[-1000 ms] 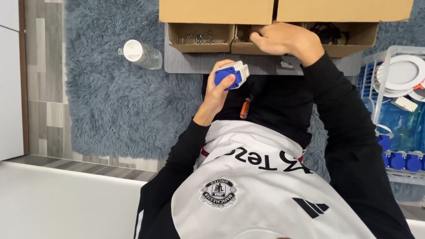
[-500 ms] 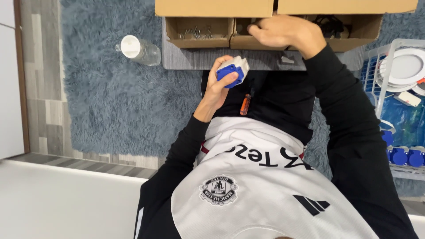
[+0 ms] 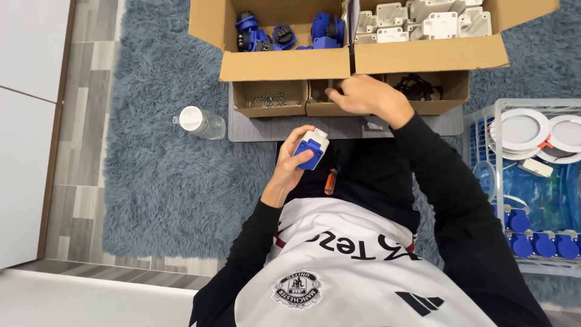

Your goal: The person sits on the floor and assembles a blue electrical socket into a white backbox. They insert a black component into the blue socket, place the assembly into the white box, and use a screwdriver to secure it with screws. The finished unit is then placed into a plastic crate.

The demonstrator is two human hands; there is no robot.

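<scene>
Holding the blue and white plug box, the left hand grips its hard, light sides; the right hand digs in a far small box, grip unclear.

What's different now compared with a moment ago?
Mostly the view: it has tilted up, so two big open boxes now show, one with blue parts, one with white housings. The right hand still reaches into the small cardboard trays, shifted little. The left hand keeps holding the blue and white socket, about where it was. The bottle on the rug has not moved.
</scene>
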